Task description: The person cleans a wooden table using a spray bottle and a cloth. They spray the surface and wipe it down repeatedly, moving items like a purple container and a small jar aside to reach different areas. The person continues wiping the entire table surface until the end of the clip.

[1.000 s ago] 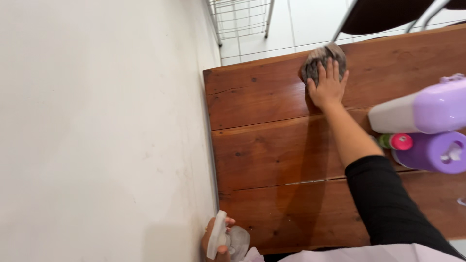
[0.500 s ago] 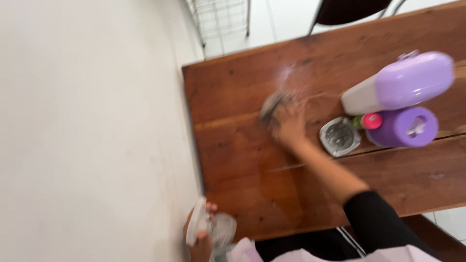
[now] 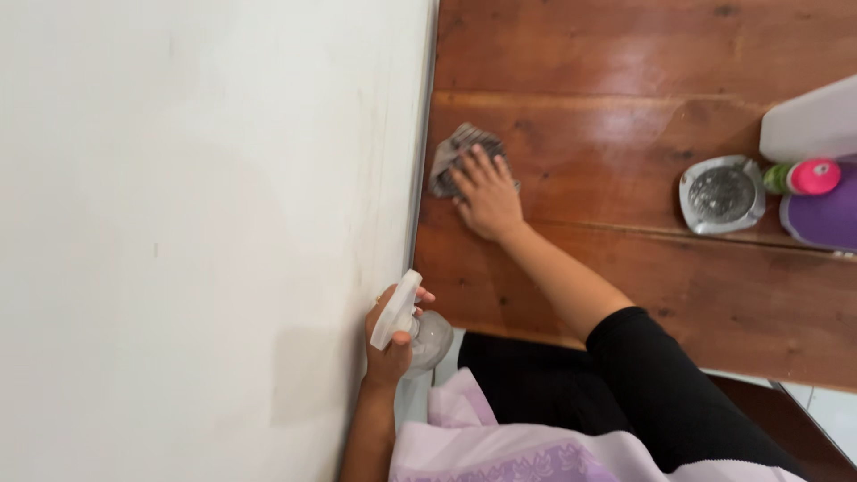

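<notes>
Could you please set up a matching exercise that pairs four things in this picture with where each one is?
Things:
1. cloth
2. spray bottle
3. glass dish
4. pink cap

Places:
A. held in the left hand, beside the white wall
B. at the right edge, next to a purple lid
C. under the right hand, near the table edge by the wall
D. on the table, between the right hand and the pink cap

Pairs: 1-C, 2-A, 3-D, 4-B
</notes>
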